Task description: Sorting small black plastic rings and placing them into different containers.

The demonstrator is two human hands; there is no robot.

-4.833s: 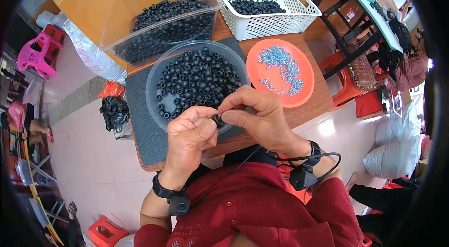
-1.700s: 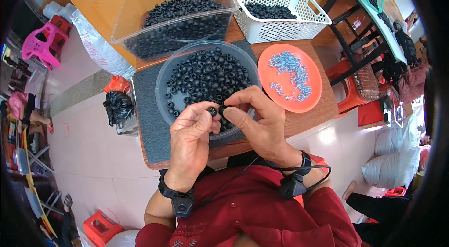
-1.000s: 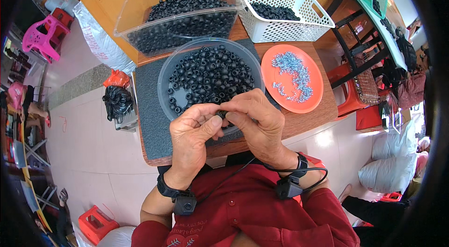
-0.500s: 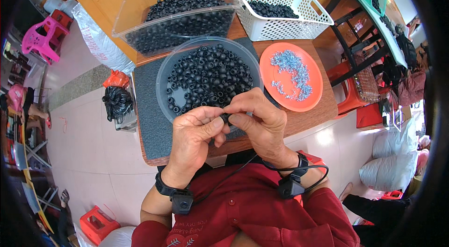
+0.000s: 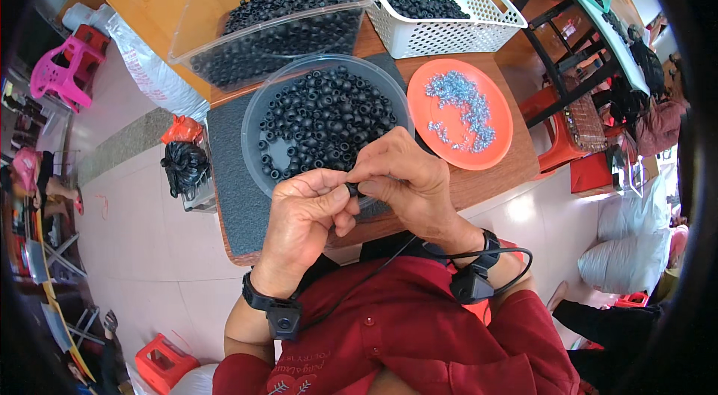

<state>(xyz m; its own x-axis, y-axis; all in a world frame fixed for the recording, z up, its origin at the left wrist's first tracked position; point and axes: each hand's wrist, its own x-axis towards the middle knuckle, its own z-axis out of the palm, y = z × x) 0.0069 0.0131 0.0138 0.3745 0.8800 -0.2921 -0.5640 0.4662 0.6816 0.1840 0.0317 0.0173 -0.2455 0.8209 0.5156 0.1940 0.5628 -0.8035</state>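
My left hand point(image 5: 305, 212) and my right hand point(image 5: 407, 184) meet over the near rim of a clear round tub point(image 5: 250, 107). Between their fingertips is a small black ring-shaped part point(image 5: 353, 189), pinched from both sides and partly covered by the fingers. Inside the tub lies a heap of similar black hollow parts point(image 5: 329, 114), with a patch of bare bottom at its left. To the right of the tub, an orange plate point(image 5: 493, 152) carries many tiny, shiny, pale blue-silver pieces point(image 5: 473, 107). Whether my right fingers also hold one of these pieces is hidden.
Behind the tub stand a clear rectangular bin point(image 5: 224, 36) of black parts and a white perforated basket point(image 5: 449, 40) with more. A dark grey mat point(image 5: 235, 193) covers the wooden table's left side. Black and orange bags point(image 5: 185, 163) hang left of the table; a black-framed chair stands right.
Both hands stay together on the black part, with the right fingers shifted slightly. The whole view has moved a little, so the tub and plate appear farther left.
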